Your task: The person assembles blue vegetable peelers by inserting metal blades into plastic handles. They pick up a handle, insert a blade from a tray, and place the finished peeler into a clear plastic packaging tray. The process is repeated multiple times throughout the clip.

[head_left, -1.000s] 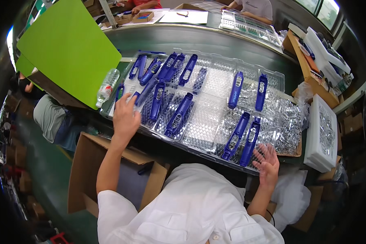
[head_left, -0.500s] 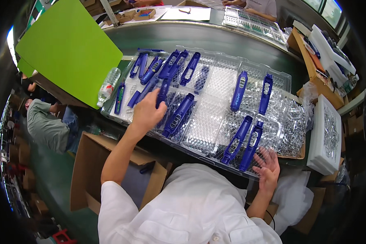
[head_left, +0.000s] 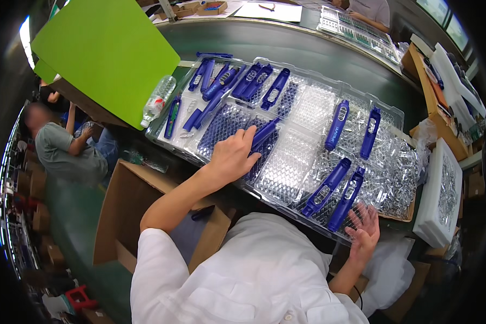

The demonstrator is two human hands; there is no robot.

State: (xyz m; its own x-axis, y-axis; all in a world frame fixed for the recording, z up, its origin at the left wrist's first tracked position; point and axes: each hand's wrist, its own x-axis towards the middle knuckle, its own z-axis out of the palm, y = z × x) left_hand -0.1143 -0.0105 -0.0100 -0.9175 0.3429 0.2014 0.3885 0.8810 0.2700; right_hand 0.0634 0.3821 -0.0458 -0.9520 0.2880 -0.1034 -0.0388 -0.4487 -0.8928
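A big green board leans left of the clear blister tray, an open cardboard box below, where the left hand grips a blue device, the right hand spread open at the tray's near edge, fingertips partly hidden.

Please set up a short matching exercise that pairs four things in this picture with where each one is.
Things:
1. left hand
2. right hand
3. plastic bottle
4. green board

Places:
A. lying at the tray's left end, beside the green board
B. on a blue device in the middle of the clear tray
C. upper left, leaning over the belt's edge
D. at the tray's near right edge, fingers spread

Pairs: 1-B, 2-D, 3-A, 4-C
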